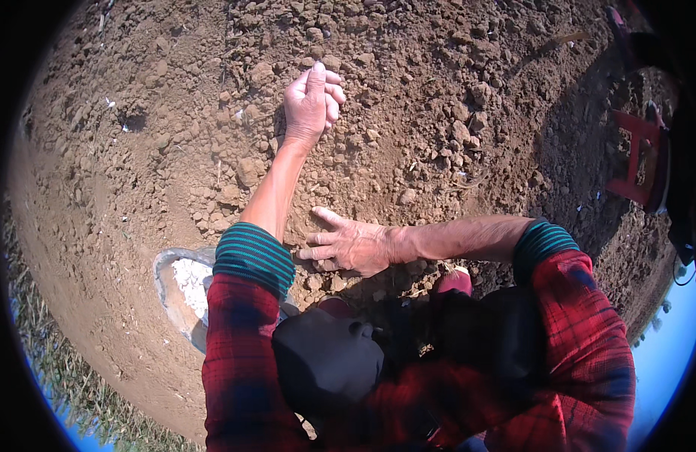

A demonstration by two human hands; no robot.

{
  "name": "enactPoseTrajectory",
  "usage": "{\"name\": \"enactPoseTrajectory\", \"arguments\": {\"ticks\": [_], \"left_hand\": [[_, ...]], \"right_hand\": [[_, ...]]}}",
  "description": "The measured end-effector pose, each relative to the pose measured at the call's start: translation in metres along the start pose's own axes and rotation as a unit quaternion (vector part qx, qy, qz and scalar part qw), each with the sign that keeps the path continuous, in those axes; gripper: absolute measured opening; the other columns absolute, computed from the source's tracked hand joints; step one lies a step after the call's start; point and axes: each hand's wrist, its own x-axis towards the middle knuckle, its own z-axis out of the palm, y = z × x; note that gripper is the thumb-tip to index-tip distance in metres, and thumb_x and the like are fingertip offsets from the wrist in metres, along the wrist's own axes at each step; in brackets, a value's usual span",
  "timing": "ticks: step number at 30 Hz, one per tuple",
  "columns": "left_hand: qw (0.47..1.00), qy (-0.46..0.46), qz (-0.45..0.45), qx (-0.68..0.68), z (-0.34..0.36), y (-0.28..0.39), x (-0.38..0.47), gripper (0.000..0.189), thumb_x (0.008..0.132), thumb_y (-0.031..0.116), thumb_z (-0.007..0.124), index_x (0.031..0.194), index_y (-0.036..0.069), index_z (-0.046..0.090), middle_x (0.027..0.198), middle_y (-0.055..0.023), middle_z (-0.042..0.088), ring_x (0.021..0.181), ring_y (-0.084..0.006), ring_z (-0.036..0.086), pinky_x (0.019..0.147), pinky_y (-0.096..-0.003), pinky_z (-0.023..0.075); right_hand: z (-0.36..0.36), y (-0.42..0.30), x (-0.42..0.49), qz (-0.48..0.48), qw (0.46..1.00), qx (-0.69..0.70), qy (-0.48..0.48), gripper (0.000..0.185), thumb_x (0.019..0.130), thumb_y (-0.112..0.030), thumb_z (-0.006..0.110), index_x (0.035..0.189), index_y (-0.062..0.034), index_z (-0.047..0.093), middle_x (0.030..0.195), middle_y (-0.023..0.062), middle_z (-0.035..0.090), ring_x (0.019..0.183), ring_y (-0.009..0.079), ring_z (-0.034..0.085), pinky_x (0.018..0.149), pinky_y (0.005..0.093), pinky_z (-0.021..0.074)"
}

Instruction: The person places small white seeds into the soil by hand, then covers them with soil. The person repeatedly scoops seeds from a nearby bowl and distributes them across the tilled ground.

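Note:
My left hand [314,101] is above loose brown soil [404,130], its fingers curled in and the thumb lying along the top. Whether anything is inside those fingers is hidden. Closer to my body, my right hand [350,246] rests palm down on the clods with fingers spread and nothing held. Beside my left sleeve [252,260] stands a grey-rimmed container [162,277]. Small white pieces [191,285] lie in it, partly covered by my arm.
Red shoes [456,281] show below my right wrist. A red frame-like object [636,158], perhaps a stool, is at the right edge beside a dark figure. Scattered white bits [110,103] and a small hole [134,121] mark the soil at left. Dry grass [60,361] borders it.

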Motion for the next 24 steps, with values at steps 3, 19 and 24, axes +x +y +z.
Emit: {"name": "enactPoseTrajectory", "arguments": {"ticks": [3, 19, 24], "left_hand": [[1.0, 0.003, -0.022, -0.012, 0.0, 0.002, 0.0, 0.047, 0.105, 0.044, 0.045, 0.097, 0.0, 0.061, 0.068, -0.0052, 0.062, 0.042, -0.0047, 0.049, 0.033, -0.0188, 0.0348], [1.0, 0.013, 0.014, 0.011, 0.002, -0.003, -0.001, 0.043, 0.107, 0.038, 0.041, 0.099, -0.001, 0.058, 0.067, -0.0073, 0.061, 0.042, -0.006, 0.05, 0.035, -0.02, 0.0351], [0.999, 0.024, 0.007, 0.027, 0.003, -0.004, -0.003, 0.043, 0.107, 0.038, 0.04, 0.1, 0.0, 0.058, 0.068, -0.006, 0.061, 0.041, -0.0049, 0.047, 0.033, -0.0194, 0.0335]], "right_hand": [[-0.021, 0.047, -0.032, 0.062, 0.988, 0.059, 0.128, 0.057, 0.077, -0.046, 0.072, 0.128, -0.0218, 0.061, 0.15, 0.0055, 0.04, 0.14, 0.0304, 0.036, 0.114, 0.0705, 0.0166], [-0.123, 0.286, -0.15, 0.581, 0.676, -0.2, 0.406, 0.106, 0.072, -0.056, 0.076, 0.151, -0.005, 0.028, 0.155, 0.0261, 0.025, 0.139, 0.0475, 0.026, 0.11, 0.0598, 0.0246], [-0.115, 0.321, -0.106, 0.572, 0.687, -0.146, 0.423, 0.114, 0.074, -0.08, 0.06, 0.154, -0.0067, 0.023, 0.154, 0.0335, 0.019, 0.143, 0.0499, 0.02, 0.113, 0.0668, 0.0138]]}}
